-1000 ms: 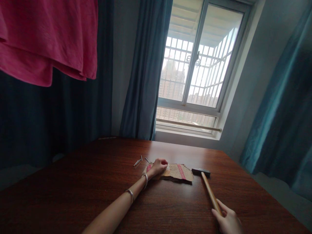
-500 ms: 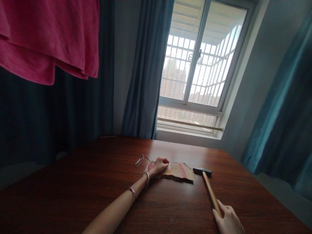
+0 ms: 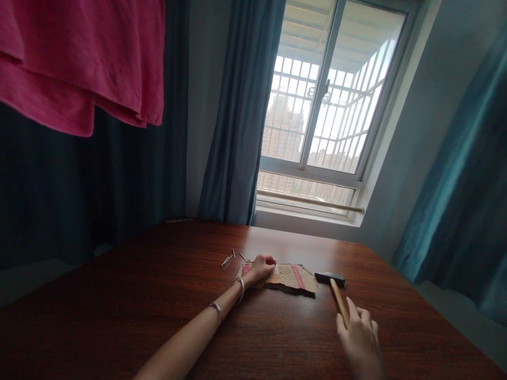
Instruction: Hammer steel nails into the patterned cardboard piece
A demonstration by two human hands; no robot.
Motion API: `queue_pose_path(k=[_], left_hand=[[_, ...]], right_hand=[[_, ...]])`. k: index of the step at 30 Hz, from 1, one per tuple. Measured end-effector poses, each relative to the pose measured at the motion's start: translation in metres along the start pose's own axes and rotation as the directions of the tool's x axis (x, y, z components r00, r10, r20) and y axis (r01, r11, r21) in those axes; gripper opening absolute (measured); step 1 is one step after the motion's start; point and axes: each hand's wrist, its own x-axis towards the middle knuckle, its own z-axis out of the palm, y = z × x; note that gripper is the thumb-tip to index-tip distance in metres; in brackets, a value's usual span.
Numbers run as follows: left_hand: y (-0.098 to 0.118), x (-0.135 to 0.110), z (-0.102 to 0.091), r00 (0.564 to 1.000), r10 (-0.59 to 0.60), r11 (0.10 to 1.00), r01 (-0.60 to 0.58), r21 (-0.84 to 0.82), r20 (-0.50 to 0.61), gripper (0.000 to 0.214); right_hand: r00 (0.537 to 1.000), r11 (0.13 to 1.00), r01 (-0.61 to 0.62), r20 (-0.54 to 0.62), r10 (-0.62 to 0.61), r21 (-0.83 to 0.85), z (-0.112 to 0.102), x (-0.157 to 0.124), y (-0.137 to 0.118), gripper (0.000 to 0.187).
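My left hand [image 3: 262,268] is closed in a pinch over a flat piece of cardboard [image 3: 295,278] with torn edges, many small holes and pink stripes. What its fingertips hold is too small to make out. My right hand [image 3: 359,328] is wrapped round the wooden handle of a hammer [image 3: 339,303], and hides the lower end of it. The dark hammer head lies just right of the cardboard. Several nails [image 3: 227,260] are scattered on the table to the left of the cardboard.
Everything rests on a brown wooden table [image 3: 119,306]. Behind it are a barred window [image 3: 312,116] and blue curtains [image 3: 233,116]. A pink cloth [image 3: 83,63] hangs at the upper left.
My right hand has slid forward along the hammer handle, closer to the head. My left hand keeps its pinch over the cardboard. The hammer has stayed in place.
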Motion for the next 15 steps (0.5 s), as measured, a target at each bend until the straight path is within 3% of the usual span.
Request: queue_pose_path(k=[2,5,8,11,15], left_hand=[[0.003,-0.001,-0.001,1.0,-0.013,1.0,0.013,0.002,0.006,0.024],[0.005,-0.002,-0.003,1.0,-0.023,1.0,0.023,0.016,0.02,0.024],[0.006,-0.002,-0.004,0.999,-0.029,0.999,0.029,0.024,0.022,0.024],[0.005,-0.003,-0.004,1.0,-0.017,1.0,0.017,0.009,0.012,0.025],[0.004,-0.003,-0.002,1.0,0.006,1.0,-0.006,-0.006,0.004,0.025]], right_hand=[[0.99,0.984,0.14,-0.014,-0.139,0.113,-0.004,0.015,-0.03,0.042],[0.94,0.901,0.328,-0.006,-0.34,0.286,0.005,0.039,-0.075,0.035],[0.925,0.89,0.331,0.078,-0.371,0.313,0.031,0.059,-0.106,0.03],[0.932,0.922,0.297,0.133,-0.336,0.248,0.061,0.071,-0.117,0.027],[0.924,0.908,0.356,0.063,-0.378,0.222,0.085,0.07,-0.114,0.022]])
